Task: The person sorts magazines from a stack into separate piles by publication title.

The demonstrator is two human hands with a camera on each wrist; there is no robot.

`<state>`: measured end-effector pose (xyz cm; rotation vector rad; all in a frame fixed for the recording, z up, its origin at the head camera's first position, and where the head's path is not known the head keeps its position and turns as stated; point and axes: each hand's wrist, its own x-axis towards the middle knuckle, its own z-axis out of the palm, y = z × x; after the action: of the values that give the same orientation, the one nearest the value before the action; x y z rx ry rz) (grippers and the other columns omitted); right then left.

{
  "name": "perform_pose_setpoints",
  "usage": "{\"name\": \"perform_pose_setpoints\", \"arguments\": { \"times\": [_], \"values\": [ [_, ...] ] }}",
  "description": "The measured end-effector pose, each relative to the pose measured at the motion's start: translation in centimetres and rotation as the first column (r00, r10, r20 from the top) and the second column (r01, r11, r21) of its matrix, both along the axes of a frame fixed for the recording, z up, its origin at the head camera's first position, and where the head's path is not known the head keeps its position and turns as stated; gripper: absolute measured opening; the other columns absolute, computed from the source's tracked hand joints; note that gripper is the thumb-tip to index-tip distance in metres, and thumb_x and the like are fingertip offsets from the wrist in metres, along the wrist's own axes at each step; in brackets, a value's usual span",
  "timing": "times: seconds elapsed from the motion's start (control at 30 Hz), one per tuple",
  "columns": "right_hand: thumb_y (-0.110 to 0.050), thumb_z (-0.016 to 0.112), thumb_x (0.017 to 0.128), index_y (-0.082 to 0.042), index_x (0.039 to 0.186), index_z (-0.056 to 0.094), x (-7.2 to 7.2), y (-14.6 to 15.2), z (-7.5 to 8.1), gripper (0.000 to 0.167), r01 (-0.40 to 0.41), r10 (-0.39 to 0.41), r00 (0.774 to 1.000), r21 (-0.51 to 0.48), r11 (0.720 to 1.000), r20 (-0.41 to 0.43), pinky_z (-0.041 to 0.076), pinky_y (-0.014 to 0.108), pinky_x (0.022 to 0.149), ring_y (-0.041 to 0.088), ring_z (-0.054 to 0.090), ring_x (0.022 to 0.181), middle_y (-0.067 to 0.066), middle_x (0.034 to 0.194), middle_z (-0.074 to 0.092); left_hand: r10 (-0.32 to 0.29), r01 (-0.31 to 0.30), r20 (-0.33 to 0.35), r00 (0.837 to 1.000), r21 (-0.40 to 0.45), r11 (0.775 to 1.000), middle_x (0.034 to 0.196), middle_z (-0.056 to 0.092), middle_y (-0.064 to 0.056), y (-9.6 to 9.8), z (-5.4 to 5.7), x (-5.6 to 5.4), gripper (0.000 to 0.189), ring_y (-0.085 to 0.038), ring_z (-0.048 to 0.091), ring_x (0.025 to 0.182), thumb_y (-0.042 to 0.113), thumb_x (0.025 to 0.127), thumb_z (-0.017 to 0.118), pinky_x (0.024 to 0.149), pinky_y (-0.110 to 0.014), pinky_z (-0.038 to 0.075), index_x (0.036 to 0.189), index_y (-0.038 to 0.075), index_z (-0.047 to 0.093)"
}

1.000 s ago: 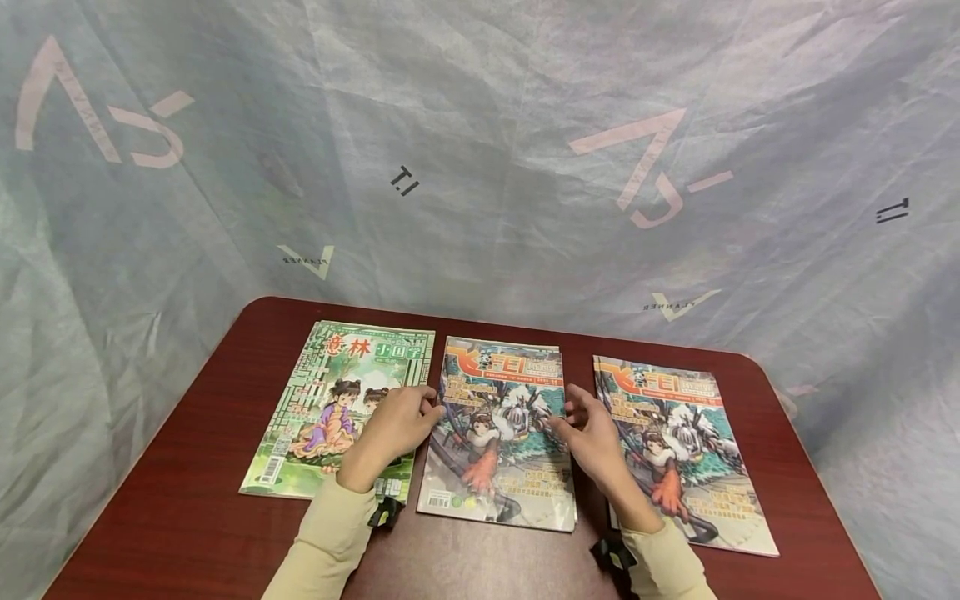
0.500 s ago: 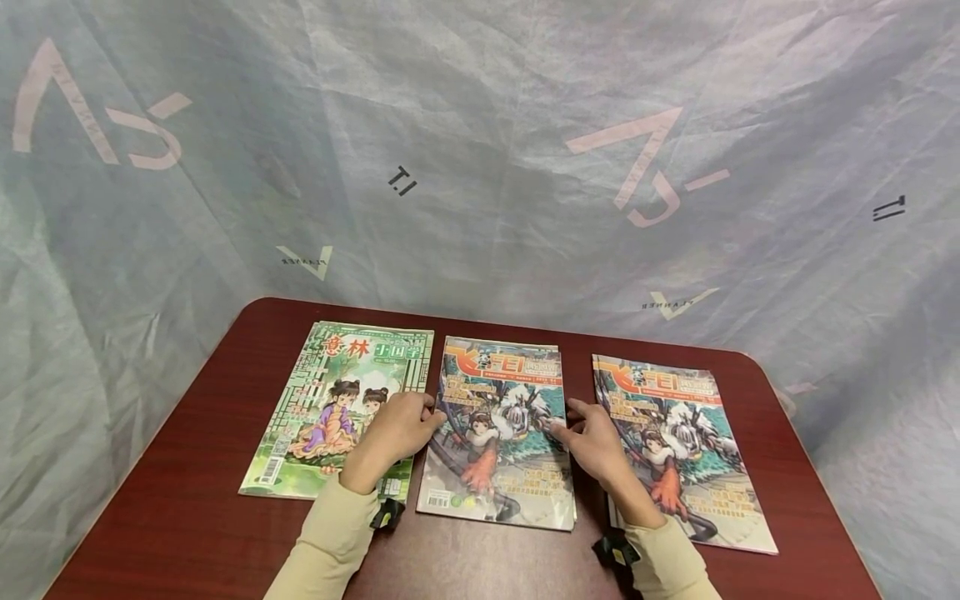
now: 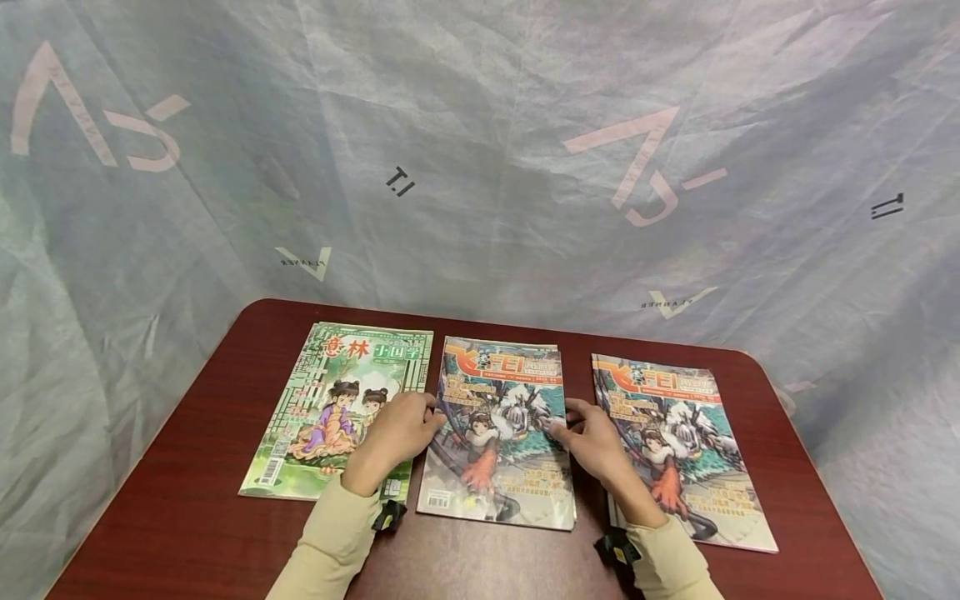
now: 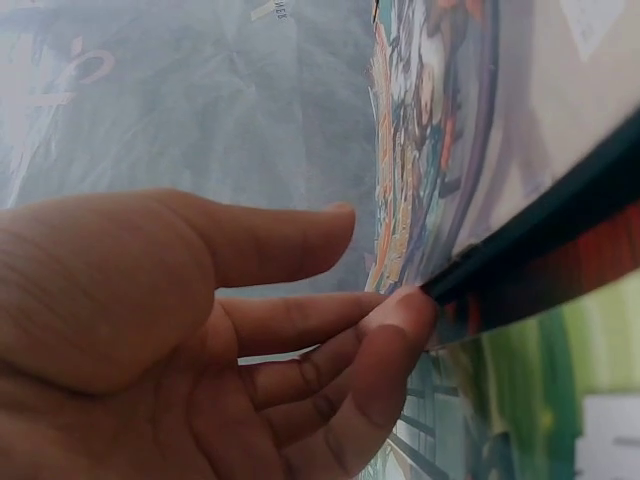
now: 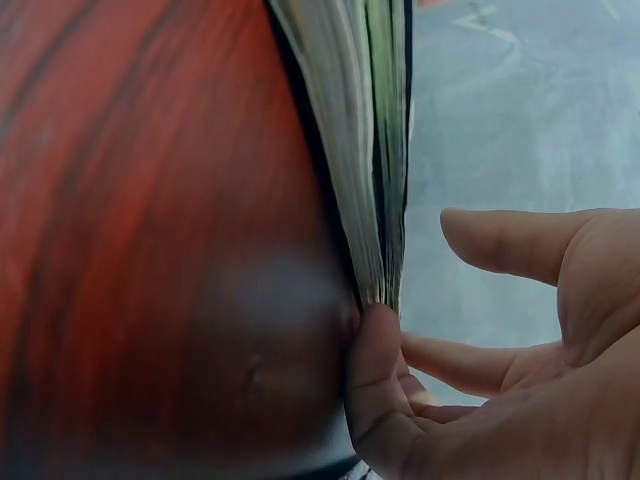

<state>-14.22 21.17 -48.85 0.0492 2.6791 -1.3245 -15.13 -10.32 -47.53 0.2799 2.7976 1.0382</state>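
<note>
In the head view the middle magazine [image 3: 495, 467], with an orange title and a figure in red, lies flat on top of another whose edge peeks out at the right. My left hand [image 3: 399, 429] is at its left edge, over part of the green magazine [image 3: 330, 408]. In the left wrist view the fingertips [image 4: 400, 310] touch the spine side while the thumb stands away from it. My right hand [image 3: 595, 437] is at the opposite edge. Its fingertips [image 5: 378, 335] press against the page edges of the stacked magazines [image 5: 350, 150], thumb held apart.
To the right lies a magazine [image 3: 675, 433] with the same cover as the middle one, partly behind my right forearm. All rest on a dark red table [image 3: 187, 442] with rounded far corners. A grey printed cloth [image 3: 480, 167] hangs behind and at both sides.
</note>
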Motion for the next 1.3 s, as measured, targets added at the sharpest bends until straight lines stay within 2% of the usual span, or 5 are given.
{"name": "perform_pose_setpoints", "arguments": {
  "times": [0.13,0.4,0.57,0.87,1.3],
  "values": [
    [-0.010,0.074,0.106,0.012,0.159,0.049,0.0,0.0,0.1,0.062,0.003,-0.003,1.000,-0.010,1.000,0.012,0.058,0.042,0.078,0.035,0.066,0.108,0.027,0.130,0.062,-0.012,0.012,-0.009,1.000,0.013,1.000,0.078,0.065,-0.005,0.1,-0.1,0.0,0.033,-0.014,0.048,0.061,0.010,0.104,0.074,0.065,-0.034,0.047,0.130,-0.011,0.075],
    [-0.013,0.074,0.107,0.010,0.159,0.048,0.0,0.5,0.4,0.063,0.015,-0.015,0.999,0.006,1.000,0.029,0.059,0.045,0.083,0.038,0.067,0.115,0.028,0.132,0.063,-0.037,0.037,-0.049,0.998,0.009,0.999,0.092,0.077,-0.008,0.4,-0.2,0.0,0.031,-0.016,0.062,0.073,0.009,0.101,0.078,0.074,-0.039,0.057,0.126,-0.009,0.077],
    [-0.014,0.073,0.108,0.009,0.158,0.049,-0.1,0.6,0.4,0.060,0.024,-0.024,0.999,0.006,1.000,0.032,0.059,0.045,0.083,0.039,0.066,0.115,0.029,0.132,0.063,-0.031,0.032,-0.032,0.999,0.024,0.999,0.093,0.076,-0.008,0.6,-0.2,0.0,0.035,-0.013,0.056,0.069,0.009,0.100,0.078,0.072,-0.036,0.054,0.130,-0.010,0.075],
    [-0.006,0.069,0.108,0.010,0.159,0.049,0.0,0.9,0.7,0.057,0.043,-0.042,0.999,-0.017,0.999,0.007,0.060,0.036,0.076,0.035,0.067,0.110,0.027,0.131,0.063,-0.014,0.011,0.038,0.999,0.085,0.996,0.104,0.079,-0.010,0.8,0.0,0.2,0.048,-0.020,0.070,0.086,0.012,0.101,0.080,0.085,-0.047,0.061,0.143,-0.008,0.067],
    [0.000,0.064,0.109,0.007,0.162,0.046,0.0,1.1,0.9,0.056,0.017,-0.018,0.999,-0.052,0.999,-0.033,0.057,0.040,0.083,0.039,0.065,0.118,0.028,0.134,0.058,-0.032,0.009,0.107,0.994,0.214,0.977,0.101,0.076,-0.010,1.3,-0.1,0.5,0.060,-0.014,0.066,0.067,-0.004,0.098,0.078,0.072,-0.037,0.058,0.154,-0.005,0.056]
  ]
}}
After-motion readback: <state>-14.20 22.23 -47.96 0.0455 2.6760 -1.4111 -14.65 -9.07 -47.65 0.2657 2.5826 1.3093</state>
